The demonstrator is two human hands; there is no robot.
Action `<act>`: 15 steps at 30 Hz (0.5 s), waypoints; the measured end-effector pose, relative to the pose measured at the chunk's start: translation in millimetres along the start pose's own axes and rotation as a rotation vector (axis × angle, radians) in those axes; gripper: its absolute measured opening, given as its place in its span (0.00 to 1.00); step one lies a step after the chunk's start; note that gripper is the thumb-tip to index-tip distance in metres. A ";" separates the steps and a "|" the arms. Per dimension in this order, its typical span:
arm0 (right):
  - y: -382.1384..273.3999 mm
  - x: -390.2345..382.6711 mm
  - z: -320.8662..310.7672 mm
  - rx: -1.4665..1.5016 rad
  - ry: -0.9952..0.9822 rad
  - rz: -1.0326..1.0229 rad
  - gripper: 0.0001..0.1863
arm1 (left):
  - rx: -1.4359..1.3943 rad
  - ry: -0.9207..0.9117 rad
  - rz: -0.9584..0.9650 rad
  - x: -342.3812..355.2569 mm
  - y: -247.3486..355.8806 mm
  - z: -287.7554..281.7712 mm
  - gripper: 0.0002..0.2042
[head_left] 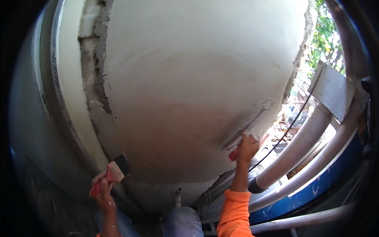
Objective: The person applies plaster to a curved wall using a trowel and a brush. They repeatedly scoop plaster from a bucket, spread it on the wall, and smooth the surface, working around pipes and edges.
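A wide paintbrush (113, 173) with a red handle and dark bristles is gripped in my left hand (104, 194), low at the left beside the wall's edge. Its bristles point up and to the right. My right hand (248, 148) is closed around the red handle of a plastering trowel (244, 129). The trowel's long blade lies slanted along the plastered wall (185, 106), at the lower right. Most of the wall is smooth and grey, darker and damp-looking toward the bottom. A few short scratches show near the blade.
A rough strip of exposed masonry (93, 63) runs down the wall's left side. To the right are large pipes (294, 152), a thin black cable (290, 128), a grey panel (333, 89) and a blue band (292, 207). A short pipe stub (178, 196) stands near my knee.
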State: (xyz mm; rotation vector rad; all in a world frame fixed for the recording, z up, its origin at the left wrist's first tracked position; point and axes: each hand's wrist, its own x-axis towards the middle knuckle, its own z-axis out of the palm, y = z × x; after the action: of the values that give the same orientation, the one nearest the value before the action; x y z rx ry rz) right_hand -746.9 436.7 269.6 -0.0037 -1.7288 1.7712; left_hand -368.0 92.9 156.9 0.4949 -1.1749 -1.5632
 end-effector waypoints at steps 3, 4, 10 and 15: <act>-14.3 27.4 6.2 0.116 -0.016 -0.093 0.11 | -0.012 0.016 -0.003 -1.6 1.2 -1.9 0.14; -24.3 29.0 11.5 0.115 -0.045 -0.100 0.11 | 0.000 0.019 -0.003 -1.5 1.2 -2.4 0.14; -107.4 -8.2 61.7 -0.054 -0.299 -0.339 0.11 | -0.014 0.097 -0.001 3.0 -0.5 -6.7 0.15; -113.0 -101.0 117.0 -0.331 -0.598 -0.921 0.07 | -0.024 0.116 0.002 6.1 -3.7 -10.2 0.17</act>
State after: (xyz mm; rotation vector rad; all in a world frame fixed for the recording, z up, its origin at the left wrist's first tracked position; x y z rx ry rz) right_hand -668.5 277.9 342.3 1.0869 -1.9223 0.8228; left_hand -363.8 82.9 150.9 0.5611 -1.0673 -1.5248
